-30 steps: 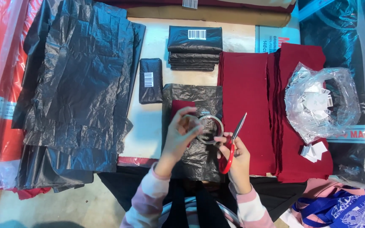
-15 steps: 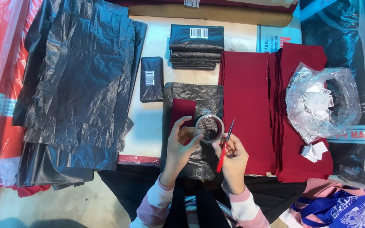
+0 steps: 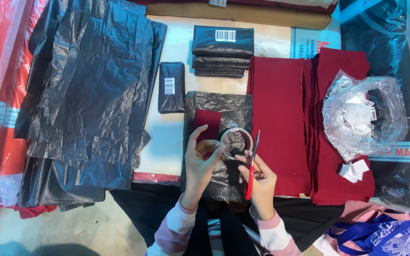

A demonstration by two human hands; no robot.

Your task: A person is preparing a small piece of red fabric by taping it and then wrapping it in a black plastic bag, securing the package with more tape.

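My left hand pinches the rim of a clear tape roll, fingers partly spread, just above a black plastic bag lying flat in front of me. A folded dark red cloth piece rests on that bag, right above my left fingers. Red-handled scissors point up toward the tape roll, gripped in my right hand, whose thumb touches the roll's lower edge. Both sleeves are pink and white striped.
A big pile of crumpled black bags covers the left. Folded black bag packs and a small pack lie at the back. Dark red cloth stacks sit to the right, beside a clear bag of white tags.
The scissors have tilted from slanting right to nearly upright, closer to the tape roll. My left hand has shifted slightly lower on the roll's left rim.
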